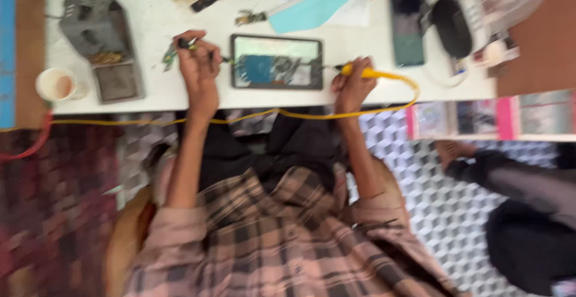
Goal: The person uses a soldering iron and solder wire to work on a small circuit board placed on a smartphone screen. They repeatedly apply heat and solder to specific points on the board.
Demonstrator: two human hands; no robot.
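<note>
An opened tablet-like device with a dark frame and a blue board inside lies on the white table. My left hand is just left of it, closed around a thin dark-handled tool whose tip points toward the device. My right hand is at the device's right edge and grips a yellow soldering iron, tip toward the device. Its yellow cord trails along the table's front edge. The frame is blurred.
A grey soldering station and a small cup sit at the left. A dark phone, blue paper, a black oval object and cables lie at the back. Another person's foot and leg are on the patterned floor at right.
</note>
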